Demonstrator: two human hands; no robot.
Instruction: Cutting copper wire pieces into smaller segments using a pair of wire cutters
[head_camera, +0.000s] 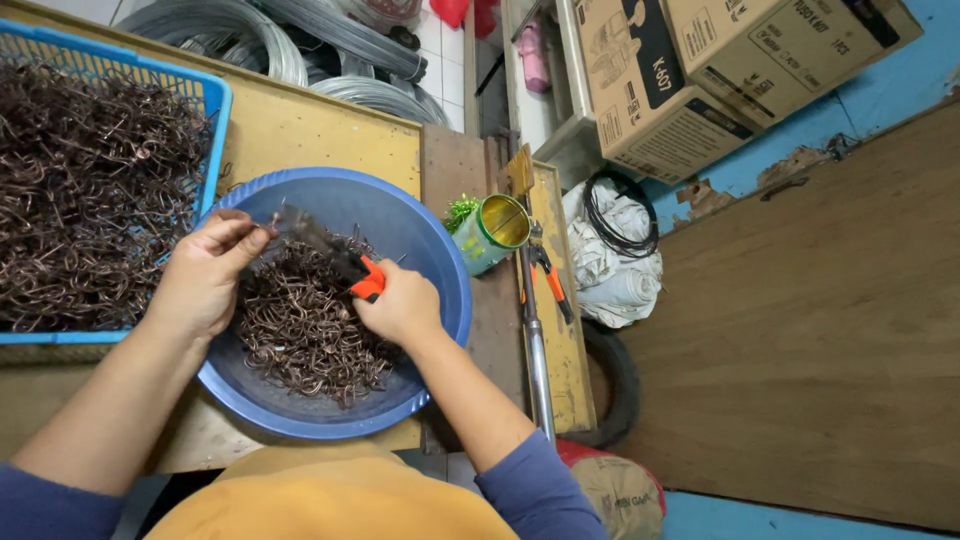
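My right hand (402, 303) grips pliers (330, 250) with orange and black handles over a round blue basin (440, 270). The dark jaws point up and left toward my left hand (205, 270). My left hand pinches a small bent wire piece at the jaw tips. The basin holds a heap of dark brown bent wire hooks (310, 330), lying under both hands.
A blue plastic crate (215, 110) full of the same brown wire hooks stands at the left. A green tin can (490, 232) and another orange-handled tool (548, 275) lie right of the basin. Coils of grey wire (260, 35) lie behind; cardboard boxes (700, 70) stand at the upper right.
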